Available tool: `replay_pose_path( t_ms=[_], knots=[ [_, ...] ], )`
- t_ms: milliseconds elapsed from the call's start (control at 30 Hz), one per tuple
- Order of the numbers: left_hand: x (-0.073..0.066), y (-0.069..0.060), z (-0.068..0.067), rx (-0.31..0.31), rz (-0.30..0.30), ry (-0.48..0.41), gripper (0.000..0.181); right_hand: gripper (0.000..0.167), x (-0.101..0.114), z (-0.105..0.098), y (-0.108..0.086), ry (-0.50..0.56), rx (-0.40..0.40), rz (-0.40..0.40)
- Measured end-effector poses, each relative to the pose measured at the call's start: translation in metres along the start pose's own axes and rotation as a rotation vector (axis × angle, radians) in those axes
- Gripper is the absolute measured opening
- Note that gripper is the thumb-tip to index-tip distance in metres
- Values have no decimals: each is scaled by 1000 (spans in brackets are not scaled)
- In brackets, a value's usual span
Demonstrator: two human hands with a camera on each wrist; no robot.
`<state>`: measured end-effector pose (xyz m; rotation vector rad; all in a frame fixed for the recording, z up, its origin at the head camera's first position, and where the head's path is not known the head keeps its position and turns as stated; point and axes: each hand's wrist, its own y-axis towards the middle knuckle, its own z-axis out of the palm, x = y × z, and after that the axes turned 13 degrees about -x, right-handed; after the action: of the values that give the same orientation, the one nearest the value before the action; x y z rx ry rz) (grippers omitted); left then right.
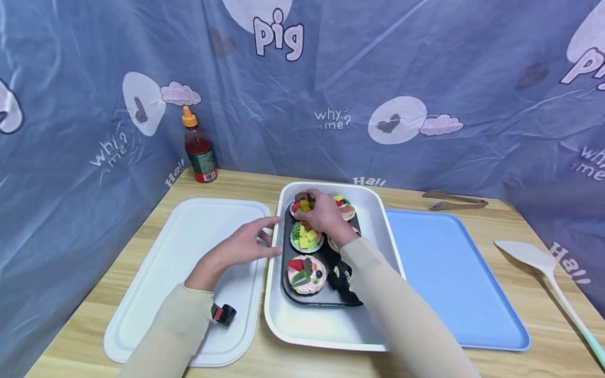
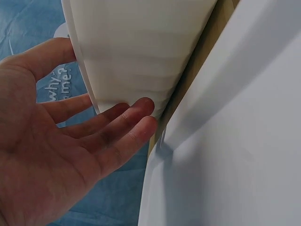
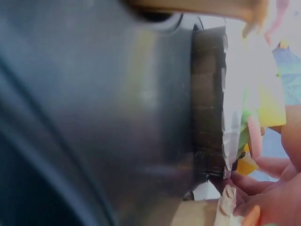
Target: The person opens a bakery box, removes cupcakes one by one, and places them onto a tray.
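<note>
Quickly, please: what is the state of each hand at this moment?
Left hand: open, fingers at the rim of the white basin.
Right hand: closed around the tart at the far-left corner of the black pan.

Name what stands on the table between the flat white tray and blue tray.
The deep white tray, holding the black pan of tarts; the head view shows it.
</note>
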<state>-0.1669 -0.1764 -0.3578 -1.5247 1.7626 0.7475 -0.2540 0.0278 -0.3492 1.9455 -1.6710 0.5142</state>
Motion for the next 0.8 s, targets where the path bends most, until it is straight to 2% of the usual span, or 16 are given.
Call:
replay_pose_path(
  t_ms=[300,800],
  knots=[
    [3,-2,1,-3,-6,-4,73,65,2,3,-3,10,0,-16],
    [1,0,1,-5,-8,-8,72,61,1,3,-3,20,-23,-26]
  ],
)
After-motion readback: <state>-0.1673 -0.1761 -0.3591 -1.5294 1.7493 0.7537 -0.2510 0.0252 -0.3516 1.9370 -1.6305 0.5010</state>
